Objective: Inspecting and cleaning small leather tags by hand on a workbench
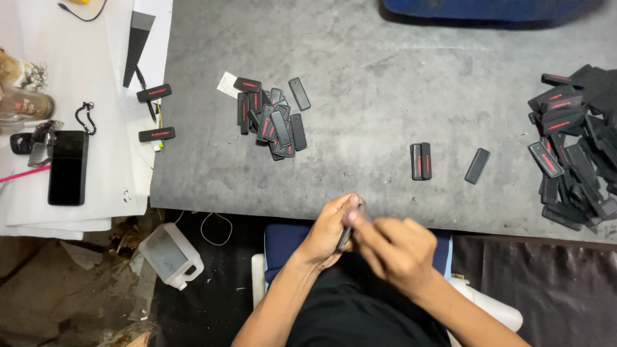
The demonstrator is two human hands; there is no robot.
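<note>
Low in the middle of the frame, at the near edge of the grey worktop (385,83), we bring both hands together. Our left hand (329,228) is curled around a small dark tag (344,236), pinching it between thumb and fingers so that only a thin strip of it shows below the fingertips. Our right hand (397,247) is blurred; its fingers are bent and meet the left hand at the tag, but we cannot tell whether it grips the tag or only touches it.

Above and left of centre lies a loose heap of black tags with red marks (271,119). Right of centre, a pair of tags (420,161) lies side by side and touching, with a single plain tag (477,166) near it, set apart and tilted. At the right edge of the frame sits a bigger pile of tags (575,141).

To the left, white paper sheets (96,77) cover a lower surface. On them rest a black phone (67,168) at the far left, two single tags (155,113) further right, and a pen (145,93) between those. Below the worktop, at lower left, a white plastic jug (172,256) lies on the floor.
</note>
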